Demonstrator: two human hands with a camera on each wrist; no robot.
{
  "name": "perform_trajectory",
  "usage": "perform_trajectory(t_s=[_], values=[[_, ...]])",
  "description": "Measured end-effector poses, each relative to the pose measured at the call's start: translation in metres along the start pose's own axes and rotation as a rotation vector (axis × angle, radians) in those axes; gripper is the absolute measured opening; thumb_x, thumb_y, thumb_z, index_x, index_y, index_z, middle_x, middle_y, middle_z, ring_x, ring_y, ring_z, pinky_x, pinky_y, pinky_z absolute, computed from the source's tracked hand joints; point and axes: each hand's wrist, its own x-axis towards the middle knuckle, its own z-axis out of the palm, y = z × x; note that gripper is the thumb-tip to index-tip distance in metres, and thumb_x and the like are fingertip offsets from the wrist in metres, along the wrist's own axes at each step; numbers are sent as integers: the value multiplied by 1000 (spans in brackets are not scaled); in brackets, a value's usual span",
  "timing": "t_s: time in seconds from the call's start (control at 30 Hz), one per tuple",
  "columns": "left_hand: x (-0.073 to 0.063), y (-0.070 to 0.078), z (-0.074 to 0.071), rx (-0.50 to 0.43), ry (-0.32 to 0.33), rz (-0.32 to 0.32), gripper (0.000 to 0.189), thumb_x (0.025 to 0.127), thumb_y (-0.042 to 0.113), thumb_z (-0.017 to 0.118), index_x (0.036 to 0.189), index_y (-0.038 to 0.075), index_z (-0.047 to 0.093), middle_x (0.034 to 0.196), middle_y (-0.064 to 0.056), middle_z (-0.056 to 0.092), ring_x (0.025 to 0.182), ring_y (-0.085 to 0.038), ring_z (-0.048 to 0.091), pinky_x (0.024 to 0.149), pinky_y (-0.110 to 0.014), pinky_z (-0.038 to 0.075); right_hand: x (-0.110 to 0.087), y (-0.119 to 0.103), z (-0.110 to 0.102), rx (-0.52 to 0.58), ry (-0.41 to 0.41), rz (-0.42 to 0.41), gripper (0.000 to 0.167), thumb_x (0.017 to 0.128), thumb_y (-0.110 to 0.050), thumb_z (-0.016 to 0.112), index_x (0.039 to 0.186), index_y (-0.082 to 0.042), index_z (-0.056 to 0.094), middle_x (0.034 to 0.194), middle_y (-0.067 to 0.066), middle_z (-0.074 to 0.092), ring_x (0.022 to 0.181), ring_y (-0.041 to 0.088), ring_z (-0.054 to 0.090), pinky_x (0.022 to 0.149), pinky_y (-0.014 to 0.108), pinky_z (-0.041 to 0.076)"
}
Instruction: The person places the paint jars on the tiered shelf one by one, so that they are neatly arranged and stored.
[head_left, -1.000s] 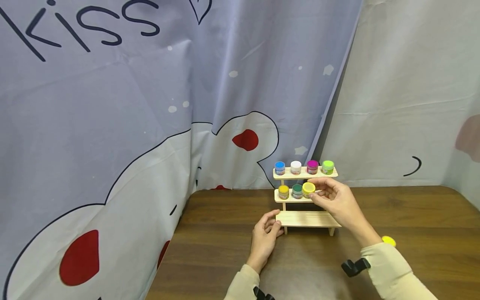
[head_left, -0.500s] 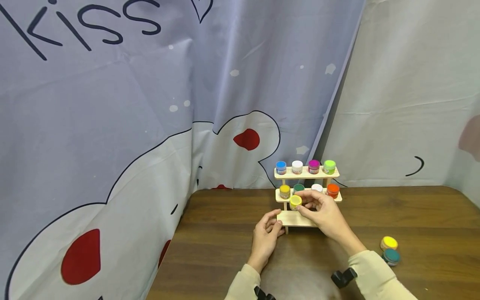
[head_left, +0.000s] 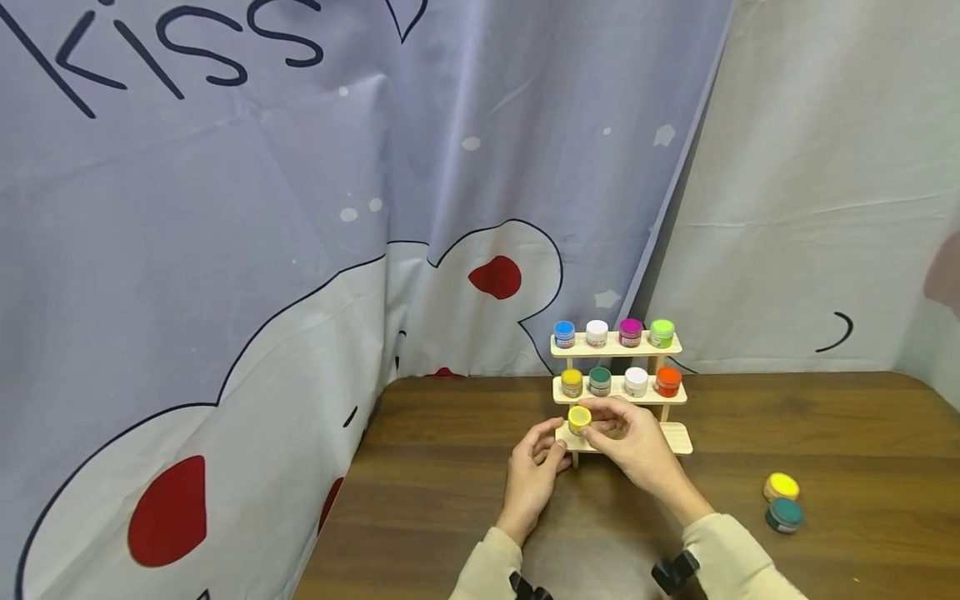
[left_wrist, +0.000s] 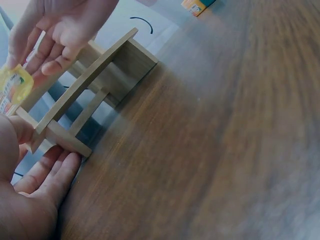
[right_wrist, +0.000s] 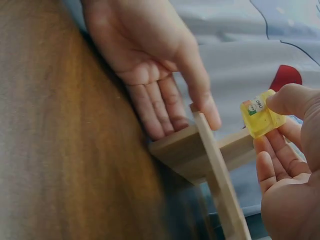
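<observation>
A small yellow-lidded paint jar (head_left: 579, 419) is pinched between the thumb and fingers of my right hand (head_left: 633, 442), at the left end of the bottom shelf. In the right wrist view the jar (right_wrist: 262, 114) is tilted and appears just above the wood. My left hand (head_left: 531, 479) grips the left end of the three-tier wooden stand (head_left: 675, 437), thumb at the shelf edge and fingers against the end support. The middle tier bears a dark-yellow jar (head_left: 572, 382), a green jar (head_left: 600, 382), a white jar (head_left: 636, 382) and an orange-red jar (head_left: 668, 382).
Blue (head_left: 565, 334), white (head_left: 597, 333), magenta (head_left: 631, 332) and light green (head_left: 662, 333) jars line the top tier. On the brown table (head_left: 862, 467) to the right stand a yellow jar (head_left: 782, 487) and a teal jar (head_left: 785, 516). A printed curtain (head_left: 300, 208) hangs behind.
My right hand has carried the yellow-lidded jar down and left from in front of the middle tier to the bottom shelf's left end. My left hand keeps its grip on the stand.
</observation>
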Motion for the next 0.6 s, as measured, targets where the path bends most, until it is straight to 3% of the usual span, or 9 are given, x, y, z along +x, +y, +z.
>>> perform_trajectory(t_s=[0.2, 0.6], values=[[1, 0, 0, -3, -2, 7, 37, 109, 3, 68, 146, 7, 70, 121, -13, 77, 110, -21, 75, 93, -34, 69, -3, 8, 7, -36, 13, 32, 37, 97, -7, 88, 132, -5, 79, 114, 10, 81, 98, 17, 74, 85, 25, 63], [0, -1, 1, 3, 5, 3, 38, 109, 6, 69, 148, 4, 68, 120, -10, 79, 110, -21, 77, 93, -34, 69, -5, 13, 16, -82, 38, 103, 37, 97, -2, 86, 133, -3, 77, 121, 13, 78, 104, 25, 77, 87, 22, 65]])
